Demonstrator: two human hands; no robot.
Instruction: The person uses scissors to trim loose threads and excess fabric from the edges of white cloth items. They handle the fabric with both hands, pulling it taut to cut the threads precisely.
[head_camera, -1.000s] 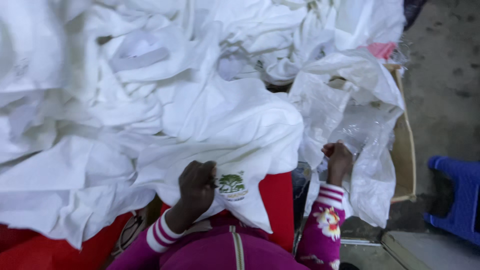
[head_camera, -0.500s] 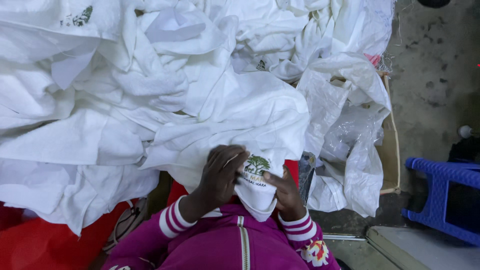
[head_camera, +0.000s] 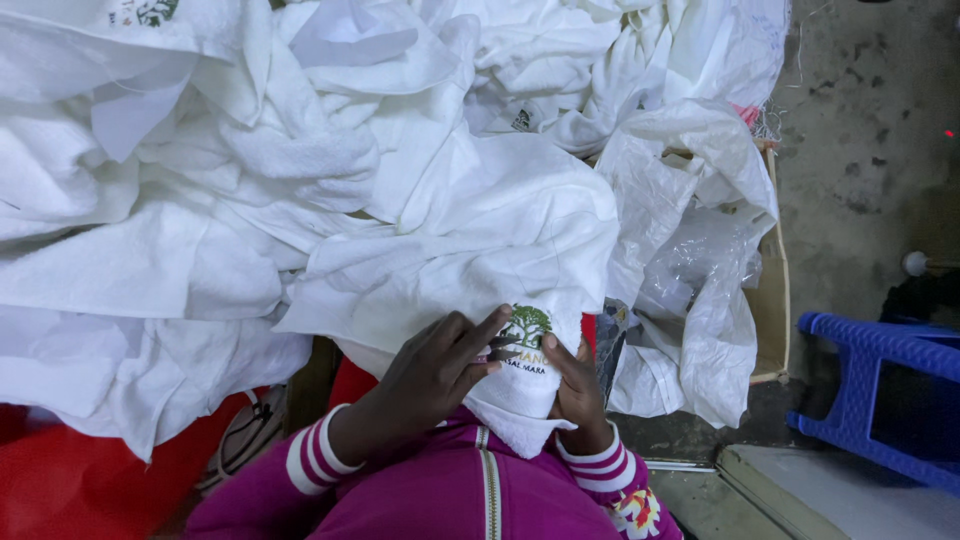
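Observation:
A white towel (head_camera: 470, 250) with a small green tree emblem (head_camera: 526, 327) near its corner hangs off a big heap of white towels toward me. My left hand (head_camera: 435, 375) lies flat on the towel corner, fingers spread next to the emblem. From the right side, my right hand (head_camera: 572, 385) grips the same corner, thumb up beside the emblem. Both arms wear magenta sleeves with striped cuffs.
More white towels (head_camera: 180, 200) cover the left and top. A clear plastic bag (head_camera: 690, 260) lines a cardboard box (head_camera: 772, 300) at right. A blue plastic stool (head_camera: 880, 380) stands on the concrete floor at right. Red plastic (head_camera: 90, 480) shows at lower left.
My right hand left the plastic bag and came over to the towel corner. My left hand opened flat beside the emblem. The view shifted slightly.

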